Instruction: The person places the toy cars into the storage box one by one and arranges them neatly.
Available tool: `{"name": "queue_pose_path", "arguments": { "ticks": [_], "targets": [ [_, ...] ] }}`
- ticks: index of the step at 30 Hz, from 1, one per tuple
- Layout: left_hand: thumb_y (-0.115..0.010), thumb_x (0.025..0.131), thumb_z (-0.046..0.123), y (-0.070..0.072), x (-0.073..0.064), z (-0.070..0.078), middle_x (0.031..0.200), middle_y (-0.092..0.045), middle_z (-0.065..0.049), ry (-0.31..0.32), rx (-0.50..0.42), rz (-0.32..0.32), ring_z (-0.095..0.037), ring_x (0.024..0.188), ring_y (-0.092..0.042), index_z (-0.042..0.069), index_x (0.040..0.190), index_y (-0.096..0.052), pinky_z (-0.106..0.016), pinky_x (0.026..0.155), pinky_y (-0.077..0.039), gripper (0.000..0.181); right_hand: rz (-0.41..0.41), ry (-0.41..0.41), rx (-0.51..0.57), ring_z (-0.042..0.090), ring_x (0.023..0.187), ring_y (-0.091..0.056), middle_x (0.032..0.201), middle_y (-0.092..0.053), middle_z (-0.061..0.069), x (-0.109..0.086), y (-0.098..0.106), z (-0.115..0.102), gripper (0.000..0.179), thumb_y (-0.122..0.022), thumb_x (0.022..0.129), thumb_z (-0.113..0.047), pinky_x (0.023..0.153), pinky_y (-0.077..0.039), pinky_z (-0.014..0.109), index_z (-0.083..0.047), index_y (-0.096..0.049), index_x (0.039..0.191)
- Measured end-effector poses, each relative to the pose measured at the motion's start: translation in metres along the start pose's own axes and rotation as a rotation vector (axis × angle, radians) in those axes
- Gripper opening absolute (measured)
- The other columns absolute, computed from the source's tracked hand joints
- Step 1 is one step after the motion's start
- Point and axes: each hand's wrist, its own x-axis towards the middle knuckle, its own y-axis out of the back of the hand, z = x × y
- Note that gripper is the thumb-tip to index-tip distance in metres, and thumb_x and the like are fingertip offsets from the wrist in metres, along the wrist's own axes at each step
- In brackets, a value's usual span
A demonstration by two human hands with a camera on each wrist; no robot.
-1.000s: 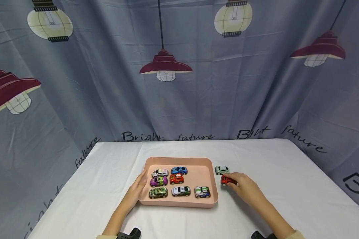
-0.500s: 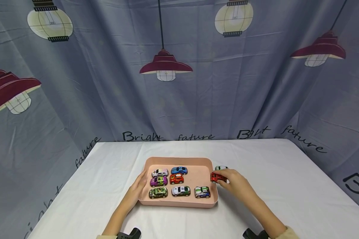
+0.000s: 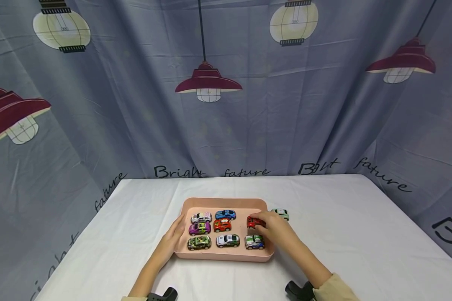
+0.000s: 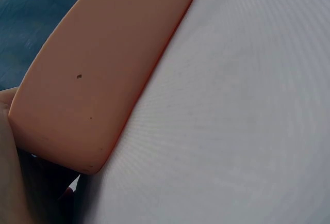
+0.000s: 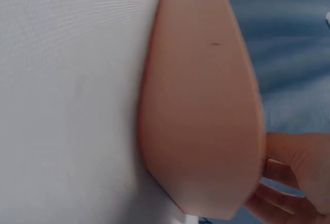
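A red toy car is pinched in the fingers of my right hand, over the right part of the pink tray. My left hand holds the tray's left side, its thumb over the rim in the left wrist view. In the tray stand several toy cars: white, blue, purple, orange-red, camouflage green, white-and-black and white-green-blue. The right wrist view shows the tray wall, with the held car hidden.
A pale green toy car stands outside the tray on the right, partly behind my right hand. White cloth covers the table. A blue-grey curtain with printed lamps hangs behind and at the sides.
The right hand has carried the red car leftward from the cloth, across the tray's right rim and into the tray area. The left hand stays at the tray's left side.
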Motion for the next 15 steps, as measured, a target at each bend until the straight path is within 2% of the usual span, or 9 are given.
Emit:
{"name": "queue_pose_path", "arguments": {
  "ticks": [6, 15],
  "targets": [
    [-0.036, 0.097, 0.039, 0.000, 0.000, 0.000, 0.150, -0.023, -0.013, 0.000, -0.009, -0.002, -0.038, 0.137, -0.019, 0.021, 0.144, -0.026, -0.060, 0.110, -0.012, 0.052, -0.011, 0.048, -0.009, 0.020, 0.097, -0.062, 0.102, -0.067, 0.002, 0.006, -0.016, 0.001, 0.028, -0.069, 0.079, -0.013, 0.084, -0.052, 0.038, -0.013, -0.067, 0.106],
    [-0.036, 0.097, 0.038, 0.000, 0.000, -0.001, 0.150, -0.024, -0.014, -0.003, -0.007, 0.002, -0.038, 0.137, -0.019, 0.021, 0.144, -0.026, -0.060, 0.110, -0.013, 0.051, -0.052, 0.060, -0.068, 0.020, 0.098, -0.063, 0.102, -0.068, 0.001, 0.013, -0.026, -0.001, 0.026, -0.069, 0.079, -0.016, 0.083, -0.052, 0.039, -0.014, -0.067, 0.105]
  ]
}}
